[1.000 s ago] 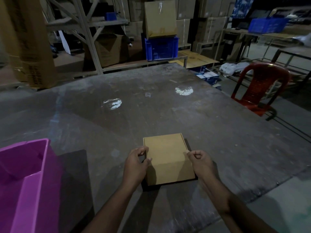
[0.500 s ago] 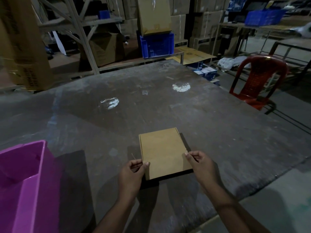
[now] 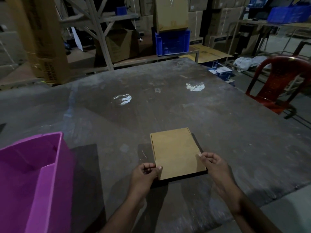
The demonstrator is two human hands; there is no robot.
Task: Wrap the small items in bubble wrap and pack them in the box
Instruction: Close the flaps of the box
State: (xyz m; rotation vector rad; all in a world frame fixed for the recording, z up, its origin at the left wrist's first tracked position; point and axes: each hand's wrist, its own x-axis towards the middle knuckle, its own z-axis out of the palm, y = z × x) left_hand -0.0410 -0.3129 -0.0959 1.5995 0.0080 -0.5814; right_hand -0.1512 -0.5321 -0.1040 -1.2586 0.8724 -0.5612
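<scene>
Where the tabletop [image 3: 168, 105] runs nearest the camera, one box [image 3: 176, 153]: flat, shallow, plain tan cardboard, closed, roughly rectangular with the long side running near to far, turned slightly off square to the tabletop edge. Top face smooth and unmarked; a fold line shows along its left edge; a dark shadow rims the right and near sides. It lies flat on the tabletop, near centre, a little right of the bin.

Left hand [image 3: 144, 175]: at the box's near left corner, fingers curled, thumb tip on the top face at the edge, pinching that corner. Right hand [image 3: 213, 164]: at the right edge of the box toward the near end, fingers curled in, fingertips touching the edge; whether they truly grip it cannot be told. Both forearms reach in from the near side.

Tabletop: dark, worn, scuffed, with two bright glare patches toward the far half.

Bin [image 3: 33, 179]: magenta plastic, open-topped, at the near left, well apart from the box; its contents are not visible.

Chair [image 3: 279, 84]: red plastic, at the far right, off the tabletop.

Crate [image 3: 171, 42]: blue, beyond the far edge, with a tall carton [image 3: 170, 14] standing on it. Further cardboard cartons and metal racking fill the dim background.
</scene>
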